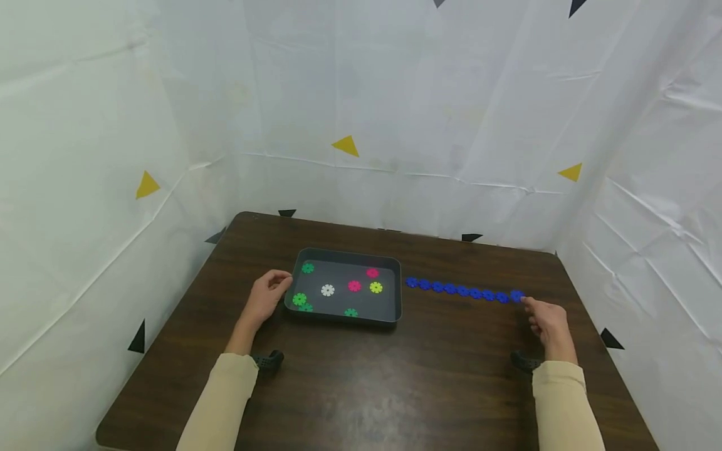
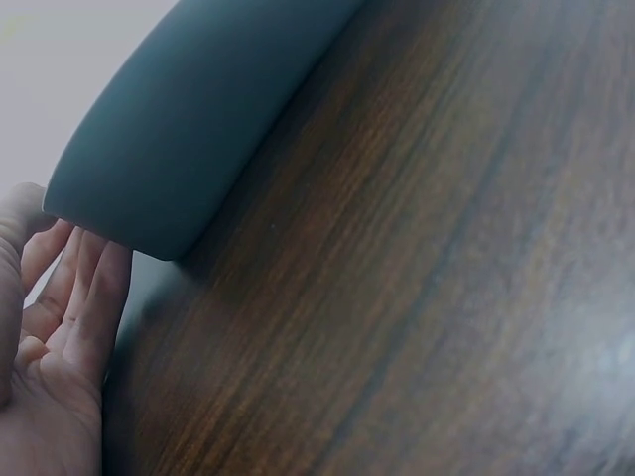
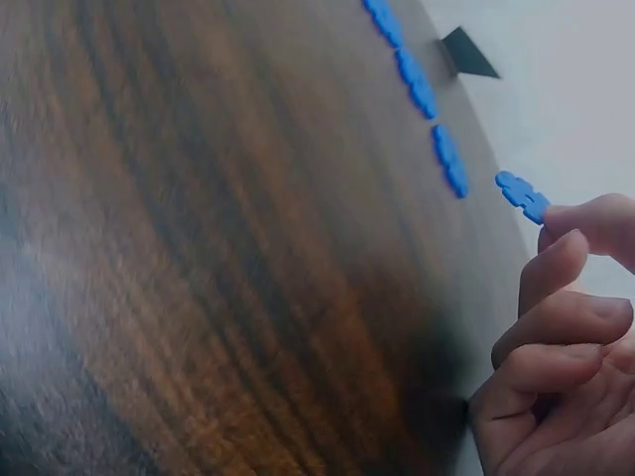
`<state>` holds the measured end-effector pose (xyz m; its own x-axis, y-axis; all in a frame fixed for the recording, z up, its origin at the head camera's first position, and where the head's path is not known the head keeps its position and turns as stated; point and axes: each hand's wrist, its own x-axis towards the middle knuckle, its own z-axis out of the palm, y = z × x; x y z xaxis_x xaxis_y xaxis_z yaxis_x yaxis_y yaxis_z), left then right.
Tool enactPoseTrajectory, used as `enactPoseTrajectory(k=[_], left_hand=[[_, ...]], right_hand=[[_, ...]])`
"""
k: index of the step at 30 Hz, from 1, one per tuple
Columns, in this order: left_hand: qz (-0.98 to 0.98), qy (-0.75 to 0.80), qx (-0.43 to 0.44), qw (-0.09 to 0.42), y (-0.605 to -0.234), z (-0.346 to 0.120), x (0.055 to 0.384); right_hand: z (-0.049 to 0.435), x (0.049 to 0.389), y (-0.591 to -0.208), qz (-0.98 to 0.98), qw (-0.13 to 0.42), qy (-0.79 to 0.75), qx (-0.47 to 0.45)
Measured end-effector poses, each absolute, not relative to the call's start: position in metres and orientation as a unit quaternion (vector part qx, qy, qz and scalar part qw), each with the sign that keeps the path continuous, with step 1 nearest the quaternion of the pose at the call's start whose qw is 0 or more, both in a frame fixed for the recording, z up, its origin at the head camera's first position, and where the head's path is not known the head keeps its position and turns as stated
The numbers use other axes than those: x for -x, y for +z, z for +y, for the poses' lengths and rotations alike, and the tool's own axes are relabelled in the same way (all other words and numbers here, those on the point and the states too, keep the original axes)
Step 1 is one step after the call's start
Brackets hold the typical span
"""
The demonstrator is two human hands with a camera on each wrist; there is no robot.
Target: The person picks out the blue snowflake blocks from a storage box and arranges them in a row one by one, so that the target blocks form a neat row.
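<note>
My right hand [image 1: 548,321] pinches a blue notched plastic disc [image 3: 522,197] between thumb and forefinger, its other fingers curled. The disc is raised off the table at the right end of a row of several similar blue discs [image 1: 462,290]. At the left, my left hand [image 1: 266,295] holds the left side of a dark grey tray [image 1: 344,319], the thumb at the rim and the fingers against the outer wall. Inside the tray lie several green discs [image 1: 299,299], a white disc [image 1: 328,290], two pink discs [image 1: 354,285] and a yellow disc [image 1: 376,287].
The dark wooden table [image 1: 383,382] carries the tray on its left half and the blue row to the right. White sheeting [image 1: 395,94] with yellow and black triangles stands behind and at both sides. A dark band with a camera is on each wrist.
</note>
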<state>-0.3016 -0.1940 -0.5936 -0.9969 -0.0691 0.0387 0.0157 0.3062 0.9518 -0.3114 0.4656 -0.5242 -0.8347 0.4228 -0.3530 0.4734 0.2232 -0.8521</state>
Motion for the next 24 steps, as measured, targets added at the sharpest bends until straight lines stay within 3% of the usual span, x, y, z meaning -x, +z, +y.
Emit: enactPoseTrajectory(k=[24], left_hand=[[-0.806,-0.591,-0.007,0.036,-0.596,-0.195,0.304]], right_hand=[[0.472,0.325,-0.531,0.746,0.042,-0.576,-0.33]])
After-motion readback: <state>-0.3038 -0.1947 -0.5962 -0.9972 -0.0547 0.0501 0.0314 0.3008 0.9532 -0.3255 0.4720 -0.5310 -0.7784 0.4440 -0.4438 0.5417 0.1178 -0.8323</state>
